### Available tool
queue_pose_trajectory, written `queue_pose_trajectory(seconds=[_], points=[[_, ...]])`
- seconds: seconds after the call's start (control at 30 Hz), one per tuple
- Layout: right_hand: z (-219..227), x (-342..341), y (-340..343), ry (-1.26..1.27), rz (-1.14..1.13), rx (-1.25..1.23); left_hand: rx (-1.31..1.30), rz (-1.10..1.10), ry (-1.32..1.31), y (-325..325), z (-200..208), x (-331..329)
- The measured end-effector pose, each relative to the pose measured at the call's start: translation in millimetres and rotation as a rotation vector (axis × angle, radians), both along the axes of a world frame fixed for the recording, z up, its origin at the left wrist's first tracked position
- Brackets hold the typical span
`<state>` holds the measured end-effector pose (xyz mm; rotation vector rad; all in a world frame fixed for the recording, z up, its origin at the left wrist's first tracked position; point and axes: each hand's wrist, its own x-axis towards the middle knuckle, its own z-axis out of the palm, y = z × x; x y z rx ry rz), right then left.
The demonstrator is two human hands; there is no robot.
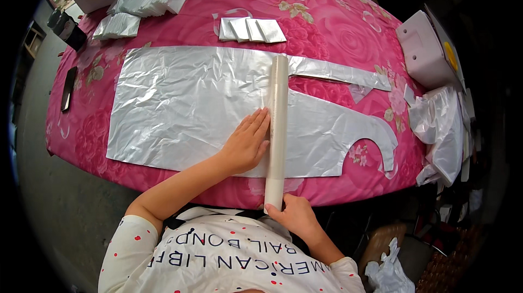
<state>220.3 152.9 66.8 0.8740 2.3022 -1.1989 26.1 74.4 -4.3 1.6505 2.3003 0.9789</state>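
A thin, shiny silver sheet (163, 108) lies spread and creased on the table. Its right side is cut into a long strap (338, 72) and a curved, hooked piece (376, 129). Across the sheet, running from near to far, rests a long pale tube (278, 124). My left hand (248, 140) presses flat on the silver sheet just left of the tube, fingers stretched out, the fingertips close against its side. At the near table edge, my right hand (294, 214) grips the tube's near end, thumb on its left side.
A pink flowered cloth (327, 26) covers the table. Four-sided folded silver packets (253, 30) lie beyond the sheet, with a larger heap (150, 1) at far left. A phone (68, 89) and a dark cup (66, 29) are left. Right stand a white box (427, 48) and plastic bags (438, 129).
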Motion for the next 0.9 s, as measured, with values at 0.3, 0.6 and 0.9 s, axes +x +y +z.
queue_pose_trajectory(seconds=[0.3, 0.6, 0.9], points=[[-15.1, -78.0, 74.9, 0.229, 0.08, 0.034, -0.175, 0.011, 0.258, 6.4, -5.1, 1.3], [-49.0, -198.1, 150.0, 0.349, -0.558, -0.658, -0.195, -0.002, 0.277, 6.5, -1.7, 1.1], [-90.5, -186.1, 254.9, 1.163, -1.039, -1.404, -0.184, -0.008, 0.276, 4.4, -1.9, 0.1]])
